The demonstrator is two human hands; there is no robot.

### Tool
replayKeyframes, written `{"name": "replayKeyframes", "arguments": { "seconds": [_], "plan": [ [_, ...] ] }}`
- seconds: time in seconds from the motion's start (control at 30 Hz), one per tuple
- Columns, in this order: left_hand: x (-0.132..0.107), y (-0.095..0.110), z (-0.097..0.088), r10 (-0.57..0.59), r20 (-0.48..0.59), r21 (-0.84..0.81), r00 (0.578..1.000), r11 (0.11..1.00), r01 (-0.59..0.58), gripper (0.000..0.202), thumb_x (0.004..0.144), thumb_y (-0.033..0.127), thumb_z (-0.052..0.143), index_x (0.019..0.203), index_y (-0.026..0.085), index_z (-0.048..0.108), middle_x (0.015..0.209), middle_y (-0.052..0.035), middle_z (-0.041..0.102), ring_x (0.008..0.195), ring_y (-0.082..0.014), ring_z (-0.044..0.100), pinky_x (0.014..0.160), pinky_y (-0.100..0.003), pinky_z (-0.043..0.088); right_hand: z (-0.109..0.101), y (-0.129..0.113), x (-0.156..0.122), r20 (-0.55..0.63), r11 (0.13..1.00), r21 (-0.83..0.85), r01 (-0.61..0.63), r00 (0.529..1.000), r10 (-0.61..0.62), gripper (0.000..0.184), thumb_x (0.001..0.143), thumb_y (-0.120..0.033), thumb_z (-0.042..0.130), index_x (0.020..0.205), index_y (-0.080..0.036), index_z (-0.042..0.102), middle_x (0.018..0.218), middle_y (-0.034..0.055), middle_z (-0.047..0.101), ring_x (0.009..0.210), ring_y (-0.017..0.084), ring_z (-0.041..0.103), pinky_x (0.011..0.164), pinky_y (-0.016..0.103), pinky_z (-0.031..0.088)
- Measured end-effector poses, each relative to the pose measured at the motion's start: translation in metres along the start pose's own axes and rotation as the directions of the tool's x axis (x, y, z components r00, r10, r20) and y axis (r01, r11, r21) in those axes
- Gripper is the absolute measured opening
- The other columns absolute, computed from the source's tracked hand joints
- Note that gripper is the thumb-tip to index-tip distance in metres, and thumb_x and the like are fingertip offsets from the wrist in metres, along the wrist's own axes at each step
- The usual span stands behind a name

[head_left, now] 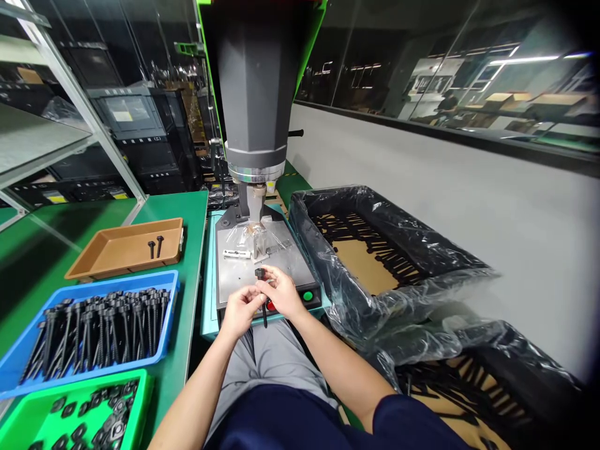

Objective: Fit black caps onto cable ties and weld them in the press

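Left hand [240, 307]: closed by the fingertips on the lower shaft of the black bolt [262, 294].
Bolt axis: held roughly upright, head up, in front of the press plate [234, 278].
Right hand [280, 292]: pinched shut near the head.

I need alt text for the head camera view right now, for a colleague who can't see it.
Both hands, the left hand and right hand, hold one long black screw-like part in front of the grey metal press plate. To the left, a blue plastic tray holds many similar parts, a brown tray holds two, and a green tray holds small black pieces.
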State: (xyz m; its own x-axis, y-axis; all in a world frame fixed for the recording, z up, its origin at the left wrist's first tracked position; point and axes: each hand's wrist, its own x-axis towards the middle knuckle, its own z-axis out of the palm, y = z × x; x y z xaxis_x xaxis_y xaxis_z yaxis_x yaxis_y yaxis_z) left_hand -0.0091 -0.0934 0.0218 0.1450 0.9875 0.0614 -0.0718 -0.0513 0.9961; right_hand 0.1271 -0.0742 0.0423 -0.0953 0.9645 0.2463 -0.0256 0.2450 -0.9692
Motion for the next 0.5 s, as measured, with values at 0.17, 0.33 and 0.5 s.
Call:
{"name": "replayKeyframes", "arguments": {
  "seconds": [0.17, 0.33, 0.5],
  "plan": [
    [-0.009, 0.015, -0.005, -0.082, -0.026, -0.031, 0.996, 0.996, 0.082, 0.03, 0.069, 0.039, 0.074, 0.087, 0.015, 0.07, 0.068, 0.0004, 0.065, 0.058, -0.0107, 0.053, 0.058, -0.023, 0.043, -0.001, 0.003, -0.002, 0.123, 1.0, -0.006, 0.007, 0.992, -0.006, 0.028, 0.085, -0.042, 0.059, 0.076, -0.017, 0.069, 0.079, 0.0033, 0.067, 0.081, 0.02, 0.062, 0.075, 0.031, 0.048],
    [-0.012, 0.016, -0.01, -0.106, -0.021, -0.044, 0.994, 0.993, 0.106, 0.031, 0.069, 0.04, 0.074, 0.088, 0.015, 0.071, 0.072, -0.0019, 0.068, 0.059, -0.0116, 0.054, 0.06, -0.025, 0.044, 0.008, 0.001, -0.002, 0.121, 0.991, 0.103, -0.081, 0.99, 0.068, 0.028, 0.078, -0.045, 0.065, 0.071, -0.018, 0.065, 0.071, 0.0011, 0.064, 0.068, 0.018, 0.059, 0.064, 0.029, 0.047],
    [-0.025, 0.012, -0.019, -0.065, -0.022, -0.048, 0.998, 0.997, 0.064, 0.028, 0.073, 0.036, 0.071, 0.09, 0.015, 0.069, 0.072, -0.0016, 0.065, 0.062, -0.0121, 0.053, 0.062, -0.025, 0.042, 0.026, 0.008, -0.004, 0.157, 0.958, 0.227, -0.177, 0.977, 0.143, 0.027, 0.068, -0.041, 0.076, 0.071, -0.018, 0.061, 0.07, -0.0002, 0.063, 0.065, 0.016, 0.057, 0.063, 0.028, 0.046]
  ]
}}
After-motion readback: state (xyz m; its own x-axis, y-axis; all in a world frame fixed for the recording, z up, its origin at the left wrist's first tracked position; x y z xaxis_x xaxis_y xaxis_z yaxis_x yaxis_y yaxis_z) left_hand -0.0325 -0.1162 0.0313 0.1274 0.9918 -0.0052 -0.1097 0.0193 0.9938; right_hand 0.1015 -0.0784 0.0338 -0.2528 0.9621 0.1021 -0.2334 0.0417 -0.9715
